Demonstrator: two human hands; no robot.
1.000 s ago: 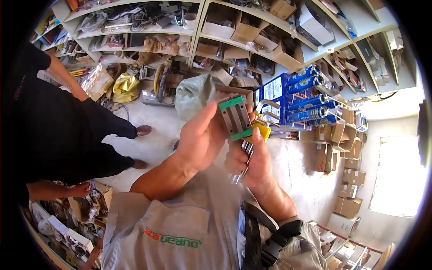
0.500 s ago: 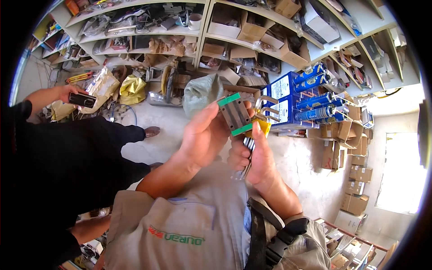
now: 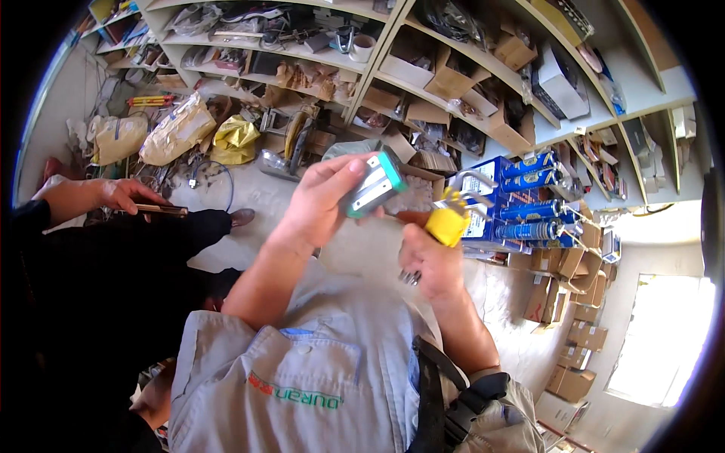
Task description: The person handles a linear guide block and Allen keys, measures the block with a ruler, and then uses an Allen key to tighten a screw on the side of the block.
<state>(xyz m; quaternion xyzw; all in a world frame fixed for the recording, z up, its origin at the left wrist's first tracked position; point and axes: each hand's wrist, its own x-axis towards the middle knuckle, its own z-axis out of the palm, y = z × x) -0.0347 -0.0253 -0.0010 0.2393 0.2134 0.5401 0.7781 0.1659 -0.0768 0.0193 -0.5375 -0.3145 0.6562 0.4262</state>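
Note:
My left hand [image 3: 323, 198] grips a linear guide carriage block [image 3: 375, 186], a metal block with green ends, its bright face catching the light. The thumb lies over one side; the fingers behind it are partly hidden. To its right, and apart from it, my right hand [image 3: 436, 266] is closed around a hex key set [image 3: 447, 226] in a yellow holder. The bent ends of several keys stick out above the holder, and shiny ends show below the fist.
Beyond my right hand stand blue boxes [image 3: 483, 215] topped with blue cylinders [image 3: 529, 211]. Shelves [image 3: 302, 57] full of parts and cartons line the far side. At the left, another person's hand [image 3: 124, 195] holds a phone [image 3: 161, 210]. Wrapped bundles [image 3: 177, 128] lie on the floor.
My hands have moved apart, and the carriage block has tilted in my left hand. The hex key set has turned with my right hand. The other person's phone has lowered and tipped flatter.

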